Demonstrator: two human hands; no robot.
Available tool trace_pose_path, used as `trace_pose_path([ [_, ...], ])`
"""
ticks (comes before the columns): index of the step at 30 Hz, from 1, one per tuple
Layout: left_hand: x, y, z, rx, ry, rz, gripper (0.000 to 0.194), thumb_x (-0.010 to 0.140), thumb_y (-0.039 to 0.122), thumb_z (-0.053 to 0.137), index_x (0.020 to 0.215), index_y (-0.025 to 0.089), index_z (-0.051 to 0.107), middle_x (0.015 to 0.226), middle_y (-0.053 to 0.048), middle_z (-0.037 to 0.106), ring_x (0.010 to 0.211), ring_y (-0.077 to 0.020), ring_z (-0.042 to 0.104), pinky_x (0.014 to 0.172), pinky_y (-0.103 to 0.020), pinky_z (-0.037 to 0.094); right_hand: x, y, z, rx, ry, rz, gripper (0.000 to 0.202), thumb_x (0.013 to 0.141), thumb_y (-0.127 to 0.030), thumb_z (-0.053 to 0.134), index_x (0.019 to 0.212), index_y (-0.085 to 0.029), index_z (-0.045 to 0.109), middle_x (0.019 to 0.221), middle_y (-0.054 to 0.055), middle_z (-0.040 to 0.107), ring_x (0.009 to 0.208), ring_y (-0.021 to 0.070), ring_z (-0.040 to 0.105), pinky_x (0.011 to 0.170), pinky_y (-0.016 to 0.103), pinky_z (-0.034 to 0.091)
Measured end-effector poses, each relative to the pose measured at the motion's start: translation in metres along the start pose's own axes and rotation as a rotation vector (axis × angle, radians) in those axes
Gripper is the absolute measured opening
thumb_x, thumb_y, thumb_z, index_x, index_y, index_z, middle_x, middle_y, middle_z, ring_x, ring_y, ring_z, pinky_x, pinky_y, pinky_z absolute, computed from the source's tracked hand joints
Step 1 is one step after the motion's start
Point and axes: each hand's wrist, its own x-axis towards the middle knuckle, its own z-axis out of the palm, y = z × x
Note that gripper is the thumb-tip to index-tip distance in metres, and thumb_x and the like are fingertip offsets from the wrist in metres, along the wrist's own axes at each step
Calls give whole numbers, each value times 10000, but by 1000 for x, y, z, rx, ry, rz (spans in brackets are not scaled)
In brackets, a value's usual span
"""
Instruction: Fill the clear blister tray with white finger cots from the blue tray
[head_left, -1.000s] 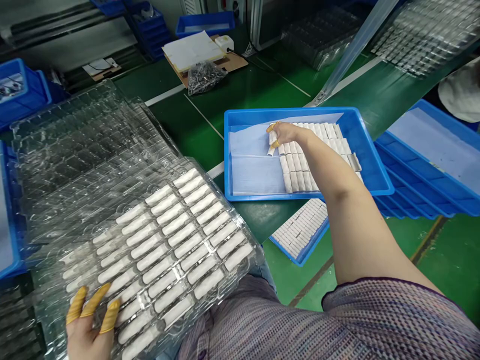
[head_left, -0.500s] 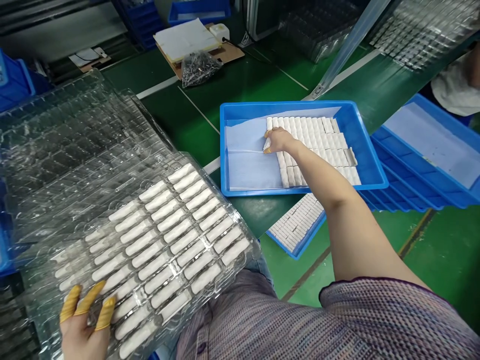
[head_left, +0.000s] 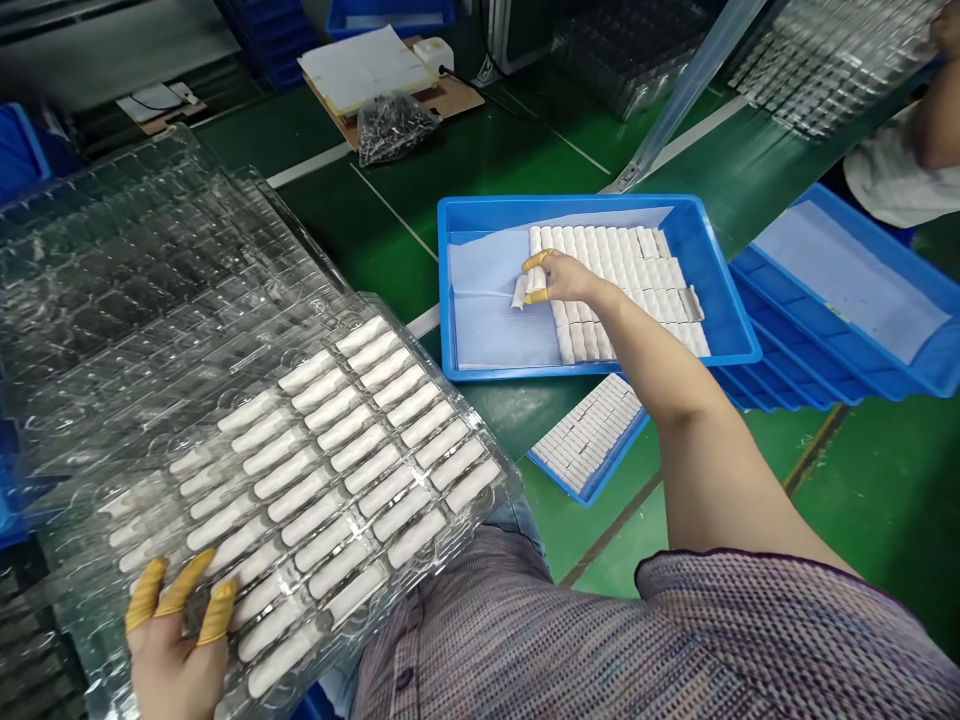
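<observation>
My left hand (head_left: 176,645), yellow covers on its fingertips, rests with spread fingers on a clear plastic tray (head_left: 491,478). White, wavy strip-like pieces (head_left: 319,518) sit in rows in the tray's slots, and my fingertips touch the nearest left ones. My right hand (head_left: 566,277), also with yellow fingertip covers, reaches into a blue bin (head_left: 444,290). Between its thumb and fingers are a few white pieces (head_left: 520,292), held at the left edge of the packed rows (head_left: 615,255). White paper (head_left: 487,335) lines the bin's left part.
More clear trays (head_left: 112,260) are stacked at left. A smaller blue container of white pieces (head_left: 585,440) is below the bin. Stacked blue bins (head_left: 847,270) stand at right, near another person's arm (head_left: 937,130). A bag of dark bits (head_left: 394,128) lies behind.
My right hand stays at the left edge of the rows; the pieces in its fingers now show more clearly, tilted out to the left. My left hand remains on the tray. The view has shifted slightly.
</observation>
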Motion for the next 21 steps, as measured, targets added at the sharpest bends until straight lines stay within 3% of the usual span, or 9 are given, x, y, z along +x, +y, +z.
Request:
trace_pose_path([
  [4,0,-7,2,-30,22,7,676,928,662,599,1410,193,667,1682,-153,443,1634,-378,312,1366,-542,247,-33,16,-15,-210,-144,-9,752,694,-419,927,1377,-192,712,1412,137,665,1334,393,585,1141,473,483],
  [8,3,-20,8,-38,59,34,718,871,690,610,1404,214,684,1673,-130,468,1623,-382,335,1364,-560,243,-53,18,-15,-327,-254,15,768,714,-386,912,1413,-155,691,1444,168,634,1340,396,575,1136,457,479],
  [16,4,-19,8,-49,65,30,660,867,651,614,1372,234,694,1673,-103,473,1619,-345,353,1329,-539,334,-35,20,-6,-277,-170,15,724,747,-398,867,1423,-213,686,1470,112,647,1367,348,581,1163,455,476],
  [21,6,-28,12,-85,90,17,717,822,701,626,1358,232,705,1684,-92,452,1603,-358,376,1330,-536,336,-46,32,-17,-378,-256,4,742,679,-391,914,1378,-230,724,1387,104,691,1290,374,611,1087,463,520],
])
